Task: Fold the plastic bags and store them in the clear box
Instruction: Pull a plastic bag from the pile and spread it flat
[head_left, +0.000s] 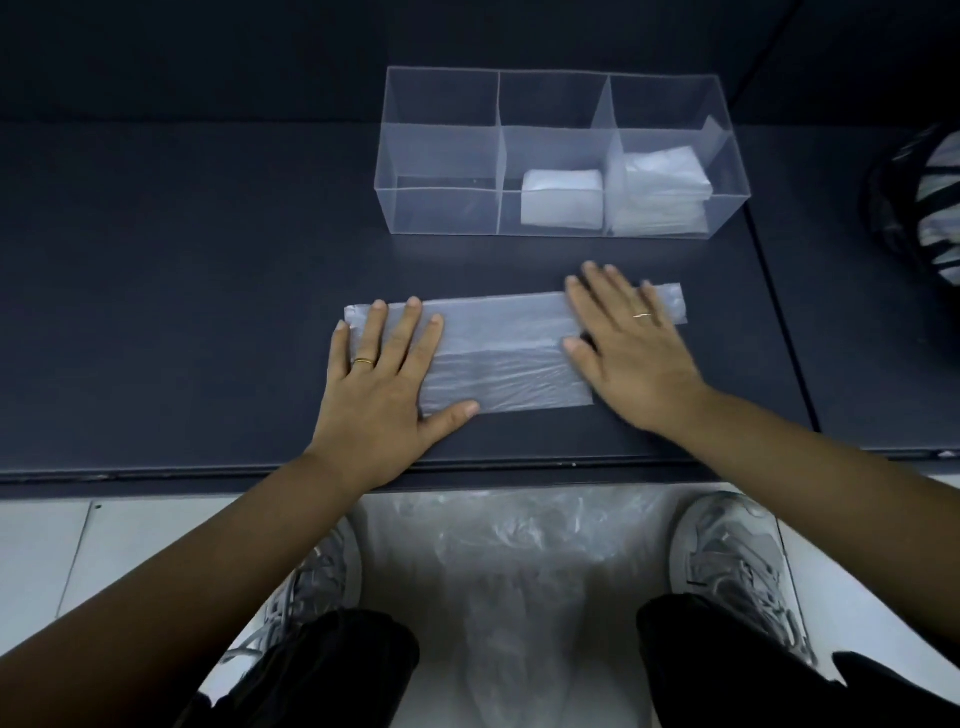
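A translucent plastic bag (506, 353) lies flat on the dark table, folded into a long strip. My left hand (387, 374) presses flat on its left end, fingers spread. My right hand (631, 343) lies flat on its right end, covering part of the handle strip. Behind the bag stands the clear box (441, 208) with three compartments. The middle one holds a folded bag (561, 197); the right one holds a stack of folded bags (660, 192). The left compartment has nothing in it.
A pile of loose plastic bags (519, 561) lies on the floor between my grey shoes, below the table's front edge (156, 475). A dark mesh basket (919, 202) with striped contents sits at the far right. A seam in the tabletop (779, 322) runs beside the box.
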